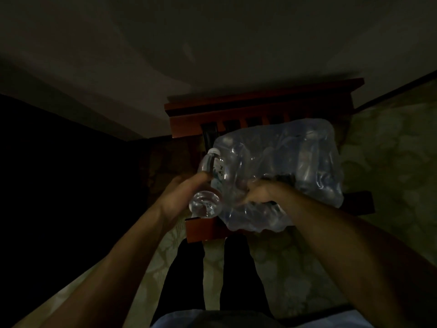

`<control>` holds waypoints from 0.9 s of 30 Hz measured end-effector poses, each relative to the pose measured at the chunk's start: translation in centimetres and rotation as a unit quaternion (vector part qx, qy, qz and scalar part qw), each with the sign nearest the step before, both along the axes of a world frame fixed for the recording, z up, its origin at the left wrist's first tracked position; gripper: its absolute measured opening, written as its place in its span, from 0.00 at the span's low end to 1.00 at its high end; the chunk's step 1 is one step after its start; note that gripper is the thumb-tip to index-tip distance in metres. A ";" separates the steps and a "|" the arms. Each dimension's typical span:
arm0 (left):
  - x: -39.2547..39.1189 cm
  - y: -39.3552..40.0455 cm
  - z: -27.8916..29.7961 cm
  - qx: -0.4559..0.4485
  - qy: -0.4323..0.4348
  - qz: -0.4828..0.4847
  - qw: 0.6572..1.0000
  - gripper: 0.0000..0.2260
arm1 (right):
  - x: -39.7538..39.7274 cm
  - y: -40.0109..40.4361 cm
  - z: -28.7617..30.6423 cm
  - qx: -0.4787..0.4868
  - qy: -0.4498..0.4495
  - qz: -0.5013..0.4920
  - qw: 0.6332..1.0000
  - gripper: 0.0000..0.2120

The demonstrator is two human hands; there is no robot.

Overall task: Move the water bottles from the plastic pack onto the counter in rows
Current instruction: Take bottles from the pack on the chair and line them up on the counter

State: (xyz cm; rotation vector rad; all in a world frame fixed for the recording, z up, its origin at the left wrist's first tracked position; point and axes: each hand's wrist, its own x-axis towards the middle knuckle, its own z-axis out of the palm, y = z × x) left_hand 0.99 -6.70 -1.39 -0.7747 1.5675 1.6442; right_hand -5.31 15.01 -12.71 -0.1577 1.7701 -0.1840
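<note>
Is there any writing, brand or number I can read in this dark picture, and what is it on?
No text can be read.
Bottle in the left hand: its label shows dark marks, too blurred and dim to read.
Plastic pack, gripped by the right hand: no print can be made out on the wrap.

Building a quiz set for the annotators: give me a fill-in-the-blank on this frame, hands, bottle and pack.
1. The water bottle is gripped by the ____ hand.
2. The right hand holds the plastic ____.
3. The pack rests on a wooden ____.
4. The bottle's ____ end points toward the camera.

Missing words: left; pack; chair; bottom
</note>
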 end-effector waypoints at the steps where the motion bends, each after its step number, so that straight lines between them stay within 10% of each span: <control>1: -0.1 0.2 0.2 0.002 -0.002 0.004 1.000 0.18 | -0.3 0.4 0.5 -0.009 0.021 0.000 1.000 0.26; 9: -0.3 2.0 1.8 -0.008 0.000 -0.014 1.000 0.19 | 1.2 3.3 2.3 -0.063 0.173 -0.277 0.943 0.16; 17: -0.4 3.4 3.2 -0.011 -0.014 -0.011 1.000 0.21 | 3.9 4.4 5.2 -0.047 0.218 -0.423 0.878 0.34; 27: -1.7 5.0 6.8 -0.006 -0.002 -0.023 1.000 0.17 | 1.4 4.9 12.7 0.093 0.256 -0.205 0.940 0.47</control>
